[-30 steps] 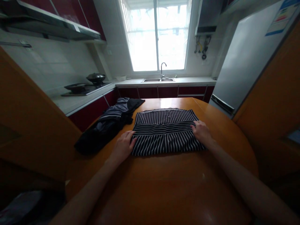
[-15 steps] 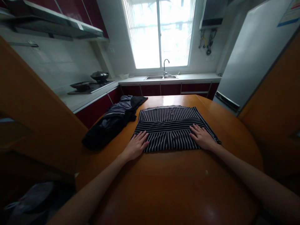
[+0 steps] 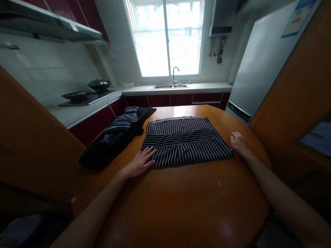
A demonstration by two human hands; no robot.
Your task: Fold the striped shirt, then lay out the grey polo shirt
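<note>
Orange-brown wood across the whole lower frame: round tabletop (image 3: pixel 181 199). At centre left, slumped near its far-left edge, dark heap of clothes (image 3: pixel 113 139), just beside the striped cloth's far-left corner.

Next to the right, left hand (image 3: pixel 139 162): flat, palm down, fingers spread, fingertips resting on the near-left corner of the striped cloth (image 3: pixel 184 144), closed on nothing.

At frame centre, striped cloth itself: dark with thin white stripes, folded into a flat rectangle, lying on the wood between the two hands, these well apart from each other.

At its right edge, right hand (image 3: pixel 239 143): knuckles up, fingers bent, down on the wood right beside the cloth's near-right corner. Impossible to tell whether pinching the hem or merely next to it.

At upper right, label (image 3: pixel 297 19) on the grey refrigerator (image 3: pixel 258 69): blue header, coloured bars, print too small to read.
</note>
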